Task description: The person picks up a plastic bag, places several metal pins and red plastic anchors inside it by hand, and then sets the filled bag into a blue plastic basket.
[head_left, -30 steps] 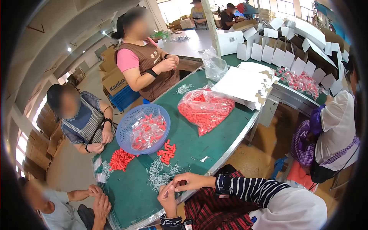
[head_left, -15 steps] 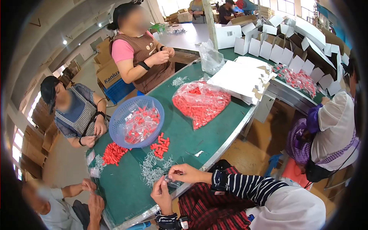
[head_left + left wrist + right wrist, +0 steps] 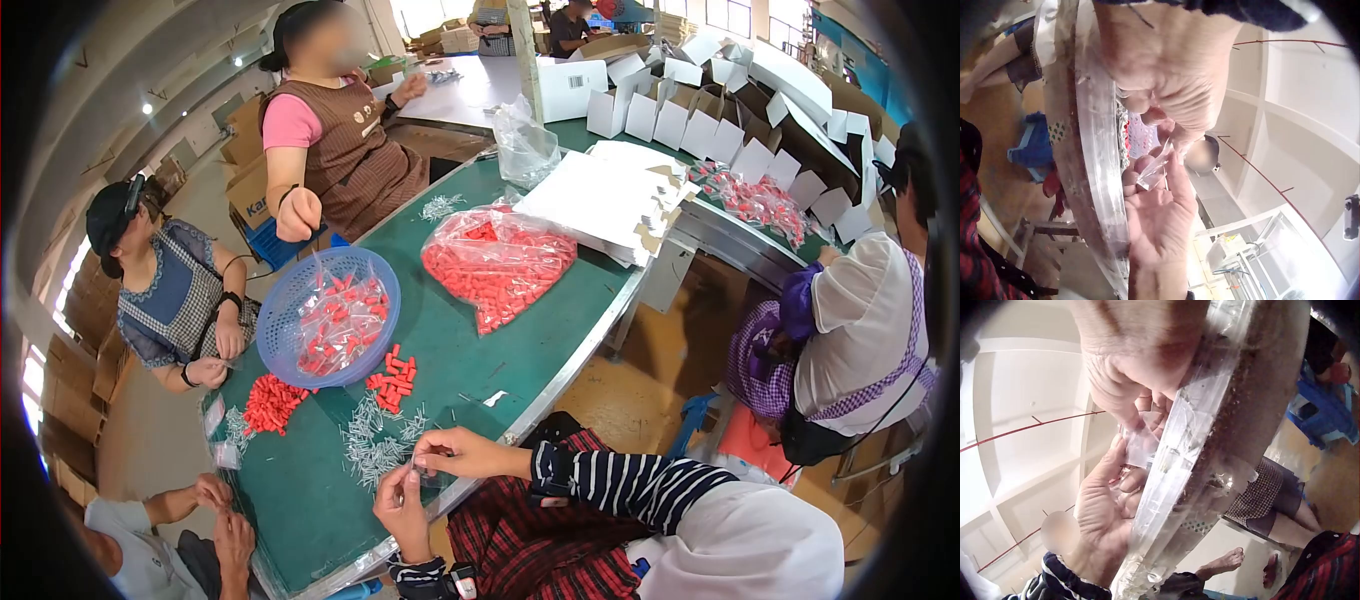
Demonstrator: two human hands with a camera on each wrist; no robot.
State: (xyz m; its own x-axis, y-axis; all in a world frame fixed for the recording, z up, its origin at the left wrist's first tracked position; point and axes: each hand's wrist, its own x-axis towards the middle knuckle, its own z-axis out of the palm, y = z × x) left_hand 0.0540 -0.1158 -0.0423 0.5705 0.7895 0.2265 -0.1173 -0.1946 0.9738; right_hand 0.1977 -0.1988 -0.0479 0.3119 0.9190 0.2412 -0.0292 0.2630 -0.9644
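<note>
Hands at work around a blue basket
In front of the basket's left side lies a heap of short red pieces; thin grey metal pieces spread across the counter before it. Beyond those, the grips of the left hand and right hand both pinch a small clear bag between them. A large bag of red pieces lies right of the basket.

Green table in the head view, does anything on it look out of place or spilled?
A white scrap lies on the green table, near its edge, apart from the heaps, so it looks like litter. The grey metal pieces and red plugs lie loose but heaped, probably not spilled.
</note>
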